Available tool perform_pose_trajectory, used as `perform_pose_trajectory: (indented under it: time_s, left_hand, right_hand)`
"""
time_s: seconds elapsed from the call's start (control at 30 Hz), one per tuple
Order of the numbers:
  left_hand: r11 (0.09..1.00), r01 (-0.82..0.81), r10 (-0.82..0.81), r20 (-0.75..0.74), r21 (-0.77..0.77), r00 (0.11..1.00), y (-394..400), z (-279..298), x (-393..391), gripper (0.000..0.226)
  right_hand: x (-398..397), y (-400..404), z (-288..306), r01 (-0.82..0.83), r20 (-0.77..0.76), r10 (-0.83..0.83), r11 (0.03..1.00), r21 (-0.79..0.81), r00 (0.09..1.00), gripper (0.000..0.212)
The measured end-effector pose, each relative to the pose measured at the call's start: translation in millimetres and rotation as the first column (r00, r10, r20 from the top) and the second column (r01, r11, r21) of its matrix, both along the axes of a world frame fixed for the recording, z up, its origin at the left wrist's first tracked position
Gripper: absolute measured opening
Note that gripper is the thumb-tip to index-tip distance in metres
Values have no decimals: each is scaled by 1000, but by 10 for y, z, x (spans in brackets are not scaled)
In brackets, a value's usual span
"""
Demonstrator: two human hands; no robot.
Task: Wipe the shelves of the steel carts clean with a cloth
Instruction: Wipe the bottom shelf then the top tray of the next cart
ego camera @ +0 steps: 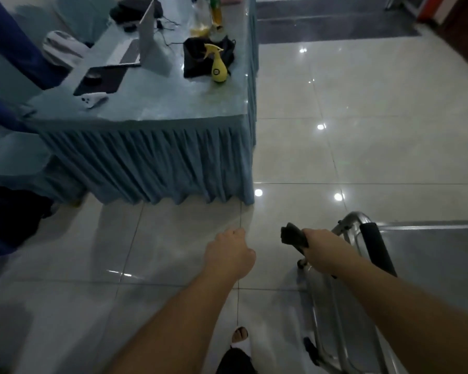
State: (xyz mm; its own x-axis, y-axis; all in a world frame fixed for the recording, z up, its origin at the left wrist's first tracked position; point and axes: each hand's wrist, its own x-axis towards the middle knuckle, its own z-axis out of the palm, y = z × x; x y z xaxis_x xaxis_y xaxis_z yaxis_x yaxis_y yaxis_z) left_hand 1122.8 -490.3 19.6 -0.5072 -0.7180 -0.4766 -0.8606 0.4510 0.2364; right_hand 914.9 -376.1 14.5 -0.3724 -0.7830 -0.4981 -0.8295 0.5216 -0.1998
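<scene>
A steel cart (430, 255) stands at the lower right, its top shelf shiny and its push handle wrapped in black foam (377, 248). My right hand (320, 245) grips a dark cloth (292, 234), held in the air just left of the cart's handle. My left hand (229, 251) hangs over the floor tiles with its fingers curled and nothing in it. A yellow spray bottle (218, 67) stands on the blue-skirted table (152, 112), beside a black cloth or bag (197, 59).
The table also carries an open laptop (135, 47), a white controller (92, 99), a mouse pad and bottles at the far end. Glossy tiled floor (376, 130) spreads to the right. Covered chairs stand at the left. My foot (239, 337) shows at the bottom.
</scene>
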Motion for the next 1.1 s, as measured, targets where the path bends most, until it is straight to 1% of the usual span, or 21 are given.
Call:
perform_pose_trajectory:
  time_s: [0.1, 0.2, 0.33, 0.43, 0.6, 0.73, 0.83, 0.93, 1.0, 1.1]
  left_hand:
    - [1000, 24, -24, 1, -3, 1000, -251, 10, 4, 51]
    - [999, 46, -46, 2, -11, 999, -452, 31, -49, 51]
    - [997, 78, -78, 3, -17, 997, -705, 39, -229, 49]
    - [993, 120, -120, 13, -19, 993, -897, 30, -459, 51]
    - [986, 158, -156, 28, -59, 987, -1361, 116, -1056, 51]
    - [981, 148, -147, 18, -126, 989, -1762, 361, -1622, 44]
    - [980, 147, -148, -1, -137, 989, -2018, 507, -2117, 45]
    - [977, 174, -178, -16, -124, 984, -2224, 550, -2606, 47]
    - [967, 220, -222, -1, -129, 975, -2351, 520, -2907, 45]
    - [949, 292, -290, 36, -117, 956, -2581, 459, -3344, 49]
  right_hand:
    - [-5, -163, -27, 37, -28, -37, 999, 20, 999, 10]
    - [-40, -332, -65, 55, -35, -54, 998, 30, 998, 5]
    - [-179, -586, -170, 74, -14, -74, 997, 19, 997, 8]
    - [-367, -792, -271, 72, -12, -72, 997, 3, 997, 14]
    - [-886, -1319, -327, 68, 36, -67, 997, -36, 997, 18]
    - [-1397, -1771, -94, 46, 47, -42, 995, -91, 998, 16]
    - [-1772, -2037, 84, 26, 21, -25, 995, -97, 999, 16]
    - [-2174, -2211, 154, 52, 8, -52, 993, -104, 999, 14]
    - [-2446, -2278, 131, 82, 10, -81, 991, -106, 997, 9]
    - [-2843, -2382, 75, 143, 27, -141, 986, -84, 990, 10]
